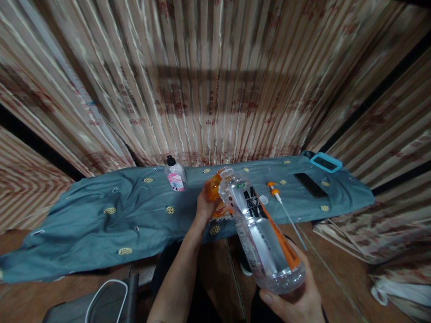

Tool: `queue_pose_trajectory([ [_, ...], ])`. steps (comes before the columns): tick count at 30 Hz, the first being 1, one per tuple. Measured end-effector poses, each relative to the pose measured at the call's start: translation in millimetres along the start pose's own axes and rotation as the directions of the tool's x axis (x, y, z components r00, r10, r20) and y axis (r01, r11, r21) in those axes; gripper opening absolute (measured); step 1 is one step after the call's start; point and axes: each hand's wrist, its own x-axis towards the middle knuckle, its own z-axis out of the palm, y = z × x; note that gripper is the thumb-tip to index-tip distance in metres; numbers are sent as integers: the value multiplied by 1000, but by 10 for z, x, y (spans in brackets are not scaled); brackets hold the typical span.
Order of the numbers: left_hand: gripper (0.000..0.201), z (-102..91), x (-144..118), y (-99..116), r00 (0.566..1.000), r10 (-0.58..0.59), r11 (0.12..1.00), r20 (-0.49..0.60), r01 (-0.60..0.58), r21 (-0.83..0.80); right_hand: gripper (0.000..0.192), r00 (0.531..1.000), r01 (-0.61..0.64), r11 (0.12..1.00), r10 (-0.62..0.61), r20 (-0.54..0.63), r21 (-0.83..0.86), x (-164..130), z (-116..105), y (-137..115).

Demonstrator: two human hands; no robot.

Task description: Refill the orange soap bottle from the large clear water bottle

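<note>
My left hand (204, 205) is closed around an orange translucent bottle (213, 188) above the cloth. My right hand (299, 299) grips the base of a large clear plastic bottle (261, 233) with a silver and orange label. That bottle is tilted, its neck toward the left hand, and its mouth meets the orange bottle's top. Whether liquid is flowing, I cannot tell. To the right, a pump dispenser top (274, 190) with an orange head and long thin tube lies on the cloth, the tube reaching past the front edge.
A teal patterned cloth (90, 229) covers the long bench. On it stand a clear bottle with black cap and pink label (175, 176), a dark phone (310, 185) and a blue-framed object (326, 162). Pleated curtains (208, 89) hang behind. A grey case (97, 300) is at lower left.
</note>
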Motion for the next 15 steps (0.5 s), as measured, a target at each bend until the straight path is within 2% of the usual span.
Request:
queue_pose_trajectory([
  [10,65,-19,11,15,1000,-11,998,-29,13,67,99,1000,-4,998,4,4,62,15,-11,43],
  [15,63,-30,16,-2,999,-25,993,-36,29,114,102,999,-46,996,45,14,80,8,-3,29],
])
